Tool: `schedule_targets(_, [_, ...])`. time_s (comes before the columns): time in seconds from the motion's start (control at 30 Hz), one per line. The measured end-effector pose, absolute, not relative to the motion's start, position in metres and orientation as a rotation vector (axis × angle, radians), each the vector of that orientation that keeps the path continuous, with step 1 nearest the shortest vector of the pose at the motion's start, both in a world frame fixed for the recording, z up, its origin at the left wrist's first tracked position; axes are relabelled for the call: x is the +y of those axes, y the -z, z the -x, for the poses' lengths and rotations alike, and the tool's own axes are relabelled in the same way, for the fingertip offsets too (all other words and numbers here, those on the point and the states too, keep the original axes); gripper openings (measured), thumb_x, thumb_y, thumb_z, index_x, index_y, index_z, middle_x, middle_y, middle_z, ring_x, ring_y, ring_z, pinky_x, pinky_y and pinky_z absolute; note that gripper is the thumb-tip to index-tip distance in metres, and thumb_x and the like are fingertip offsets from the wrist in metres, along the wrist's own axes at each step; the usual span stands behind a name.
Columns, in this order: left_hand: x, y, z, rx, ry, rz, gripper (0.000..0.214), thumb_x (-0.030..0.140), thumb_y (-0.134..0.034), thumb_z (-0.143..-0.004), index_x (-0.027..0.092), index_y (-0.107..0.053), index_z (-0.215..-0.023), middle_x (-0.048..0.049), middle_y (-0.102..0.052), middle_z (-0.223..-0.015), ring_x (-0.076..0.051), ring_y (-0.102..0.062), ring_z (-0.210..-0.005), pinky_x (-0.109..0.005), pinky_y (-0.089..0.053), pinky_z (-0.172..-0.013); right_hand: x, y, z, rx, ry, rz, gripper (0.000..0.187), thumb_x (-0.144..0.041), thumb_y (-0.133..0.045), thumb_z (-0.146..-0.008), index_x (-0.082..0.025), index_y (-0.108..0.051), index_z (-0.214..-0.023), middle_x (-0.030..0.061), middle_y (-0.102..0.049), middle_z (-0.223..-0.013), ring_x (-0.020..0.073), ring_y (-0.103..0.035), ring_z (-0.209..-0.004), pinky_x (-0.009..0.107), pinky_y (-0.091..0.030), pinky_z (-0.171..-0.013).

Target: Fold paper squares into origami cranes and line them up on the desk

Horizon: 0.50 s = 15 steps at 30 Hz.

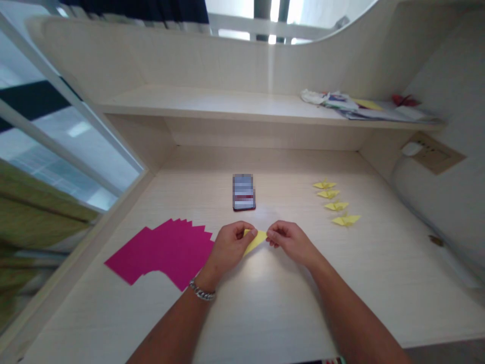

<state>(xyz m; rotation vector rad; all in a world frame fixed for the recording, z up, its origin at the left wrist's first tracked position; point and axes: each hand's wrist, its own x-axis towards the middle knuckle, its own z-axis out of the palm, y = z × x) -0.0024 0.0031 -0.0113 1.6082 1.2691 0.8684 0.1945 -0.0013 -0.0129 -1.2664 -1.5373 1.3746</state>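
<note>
Two hands meet near the middle of the frame, just above the pale wooden counter (265, 308), and both grip one folded yellow paper (256, 240). The left hand (227, 246) pinches the paper's left end between thumb and fingertips, with the other fingers curled in. The right hand (290, 242) pinches the right tip in the same way, its fingers closed on the edge. The paper is a narrow pointed shape that slants down toward the lower left between the two hands. Whether it rests on the counter or is lifted off it, I cannot tell. A metal link bracelet (202, 292) sits on the left wrist.

Left of the hands, a fan of magenta paper sheets (166, 250) lies flat on the counter, and its right edge reaches the left hand. Just beyond the hands, toward the back of the counter, a dark phone (243, 192) lies face up with its screen blurred. In the right half of the frame, a row of four small yellow folded figures (336, 206) runs in a slanted line, well apart from the hands.

Across the upper part of the frame a shelf (212, 103) spans the back wall. At its right end lies a loose pile of papers (364, 108), with a small red folded piece (405, 100) beside it.
</note>
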Motion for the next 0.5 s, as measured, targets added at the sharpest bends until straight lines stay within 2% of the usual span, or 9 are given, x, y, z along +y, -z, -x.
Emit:
schedule_targets(0.1, [0.002,0.010,0.001,1.269,-0.846,-1.613,0.030,0.041,-0.056,-0.079,0.014,-0.068,-0.080,0.0000,-0.057,-0.060,-0.011,-0.046,-0.052,-0.022,-0.032,-0.047,-0.003,0.011,-0.192,-1.575,-1.357,1.281,0.020,-0.033,-0.056,-0.081,-0.015,-0.061,-0.075,0.0034,-0.064,-0.070,0.0125,-0.057,-0.062,0.025,-0.046,-0.061])
schedule_targets(0.27, [0.000,0.008,-0.001,1.286,-0.825,-1.696,0.028,0.039,-0.055,-0.079,0.014,-0.069,-0.079,0.0007,-0.055,-0.057,-0.011,-0.044,-0.051,-0.022,-0.031,-0.047,-0.007,0.005,-0.191,-1.700,-1.241,1.325,0.015,-0.027,-0.056,-0.080,-0.016,-0.066,-0.081,0.0024,-0.065,-0.071,0.0128,-0.056,-0.065,0.024,-0.042,-0.061])
schedule_targets(0.5, [-0.004,0.004,-0.005,1.259,-0.769,-1.776,0.021,0.033,-0.058,-0.074,0.016,-0.070,-0.073,-0.0014,-0.061,-0.058,-0.014,-0.051,-0.055,-0.023,-0.035,-0.050,-0.011,0.002,-0.181,-1.861,-1.102,1.356,0.013,-0.019,-0.054,-0.075,-0.017,-0.068,-0.075,0.0003,-0.064,-0.067,0.0126,-0.054,-0.062,0.022,-0.038,-0.057])
